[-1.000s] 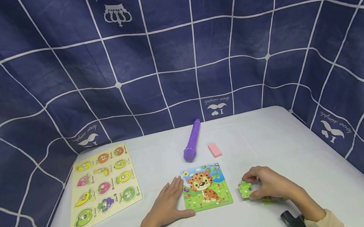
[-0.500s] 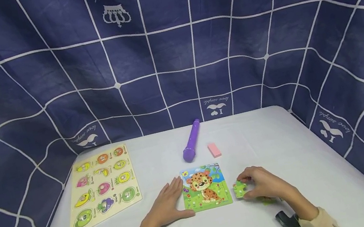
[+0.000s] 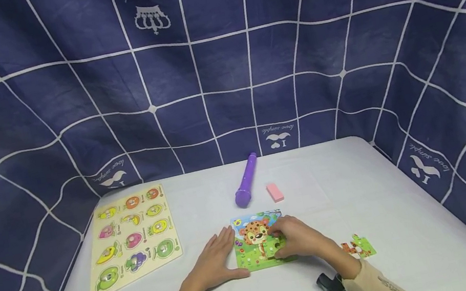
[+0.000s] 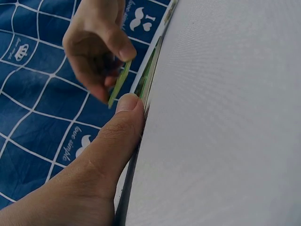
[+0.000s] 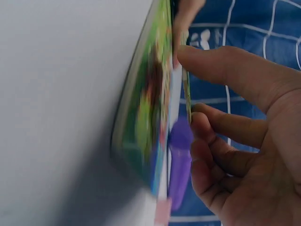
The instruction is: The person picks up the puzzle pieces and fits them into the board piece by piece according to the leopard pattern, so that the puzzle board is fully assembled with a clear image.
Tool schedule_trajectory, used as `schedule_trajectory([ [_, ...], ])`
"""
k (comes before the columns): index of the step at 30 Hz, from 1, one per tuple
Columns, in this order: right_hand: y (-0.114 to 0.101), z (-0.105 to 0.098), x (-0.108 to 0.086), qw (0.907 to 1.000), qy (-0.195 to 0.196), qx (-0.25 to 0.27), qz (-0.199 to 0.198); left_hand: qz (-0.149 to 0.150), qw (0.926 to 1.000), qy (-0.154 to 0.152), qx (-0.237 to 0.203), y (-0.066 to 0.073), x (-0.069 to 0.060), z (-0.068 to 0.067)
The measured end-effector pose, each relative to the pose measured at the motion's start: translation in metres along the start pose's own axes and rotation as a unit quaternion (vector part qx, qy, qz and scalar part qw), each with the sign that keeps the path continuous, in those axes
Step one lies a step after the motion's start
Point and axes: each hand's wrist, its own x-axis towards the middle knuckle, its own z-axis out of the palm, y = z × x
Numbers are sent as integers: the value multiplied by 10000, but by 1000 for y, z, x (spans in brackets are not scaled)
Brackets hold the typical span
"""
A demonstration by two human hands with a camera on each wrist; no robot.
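A square leopard puzzle (image 3: 251, 262) lies on the white table in the head view. My left hand (image 3: 216, 263) rests flat at its left side, fingers straight, with the thumb touching the lower left corner. Over the puzzle's right half is my right hand (image 3: 301, 237), hiding part of the picture. It pinches a green jigsaw piece (image 4: 121, 84) between thumb and fingers. In the right wrist view the jigsaw piece (image 5: 187, 96) appears edge-on, held above the puzzle board (image 5: 141, 122).
Loose puzzle pieces (image 3: 360, 247) lie right of the right forearm. A purple toy microphone (image 3: 246, 182) and a pink block (image 3: 275, 192) sit behind the puzzle. A fruit peg board (image 3: 130, 241) is at the left. A blue curtain (image 3: 219, 64) hangs behind.
My right hand has carried the green jigsaw piece leftward from the table to over the puzzle, uncovering the loose pieces at right. My left hand has stayed in place.
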Motion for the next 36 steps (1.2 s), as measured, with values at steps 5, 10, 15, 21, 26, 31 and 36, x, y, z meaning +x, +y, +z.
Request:
schedule_trajectory([
  [5, -14, 15, 16, 9991, -221, 193, -292, 14, 10000, 2, 55, 1, -1, -1],
  [10, -24, 25, 26, 9986, -324, 151, -394, 50, 10000, 2, 52, 1, -1, -1],
  [15, -31, 27, 33, 9986, -381, 173, -317, 45, 10000, -7, 23, 1, -2, -2],
  [21, -34, 28, 36, 9979, -559, 289, -168, 60, 10000, -10, 1, 3, -2, -4],
  [26, -33, 29, 36, 9973, -609, 386, -116, 58, 10000, 9, -23, 4, -3, -4],
  [31, -34, 28, 36, 9974, -561, 458, -51, 67, 10000, 7, -6, 3, -3, -4],
  [36, -36, 30, 37, 9976, -555, 408, -15, 63, 10000, 5, 42, 3, -2, -4],
])
